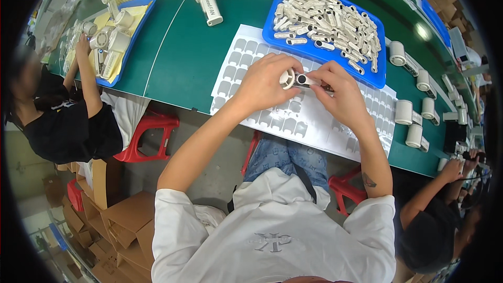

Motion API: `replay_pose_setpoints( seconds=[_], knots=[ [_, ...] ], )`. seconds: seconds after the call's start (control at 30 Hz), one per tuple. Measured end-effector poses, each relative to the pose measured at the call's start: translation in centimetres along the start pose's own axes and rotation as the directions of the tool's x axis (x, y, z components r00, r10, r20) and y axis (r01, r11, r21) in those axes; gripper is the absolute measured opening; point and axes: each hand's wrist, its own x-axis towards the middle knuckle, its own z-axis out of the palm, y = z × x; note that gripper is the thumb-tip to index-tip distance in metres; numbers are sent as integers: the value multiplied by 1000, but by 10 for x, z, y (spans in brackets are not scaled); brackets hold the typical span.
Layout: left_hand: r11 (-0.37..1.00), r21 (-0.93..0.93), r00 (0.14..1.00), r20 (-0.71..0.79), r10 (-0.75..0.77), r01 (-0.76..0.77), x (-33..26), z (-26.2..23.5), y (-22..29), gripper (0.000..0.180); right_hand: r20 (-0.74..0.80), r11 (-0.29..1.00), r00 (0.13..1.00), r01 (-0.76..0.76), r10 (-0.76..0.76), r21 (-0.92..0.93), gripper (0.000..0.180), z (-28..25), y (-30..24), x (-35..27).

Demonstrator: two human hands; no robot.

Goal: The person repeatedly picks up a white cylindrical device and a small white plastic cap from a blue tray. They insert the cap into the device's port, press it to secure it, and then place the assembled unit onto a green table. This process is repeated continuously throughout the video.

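Between my two hands is a small white handheld fan (286, 79), held above the sheets. My left hand (266, 82) closes around its round head. With bent fingers and thumb, my right hand (339, 92) grips the handle end, where a white piece with a dark oval shows. Whether that piece is separate from the fan I cannot tell. Under both hands lie white sheets (335, 137) bearing rows of grey shaped stickers. Just beyond them, a blue tray (269, 30) holds a heap of small white pieces (327, 21) with dark ovals.
A white fan (207, 3) lies on the green table (175, 47) at the far left. Several more fans (404, 111) line the right side. To the left, a person (78, 120) works by another blue tray (126, 60); another person (429, 220) sits at right. Red stools (152, 135) and cardboard boxes (128, 220) stand below.
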Motion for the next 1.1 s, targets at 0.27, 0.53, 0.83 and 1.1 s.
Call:
replay_pose_setpoints(
  seconds=[0.27, 0.53, 0.83, 1.1],
  knots=[
    [995, -4, 992, -77, 98, -99, -13, 8, -12, 29, -24, 920, 987, 138, -158, -368, 16, 13, -16, -2],
    [976, 122, 977, -89, 194, -183, -23, 11, -2, 30, 162, 968, 981, 144, -112, -206, 22, -10, -15, 7],
    [939, 341, 996, 61, -70, 45, -32, 18, 47, 43, 297, 992, 953, 24, -61, 127, 63, 3, 21, -23],
    [919, 382, 989, 71, -128, 91, -39, 26, 48, 46, 119, 981, 974, 195, -191, -18, 59, 25, 35, -44]
  ],
)
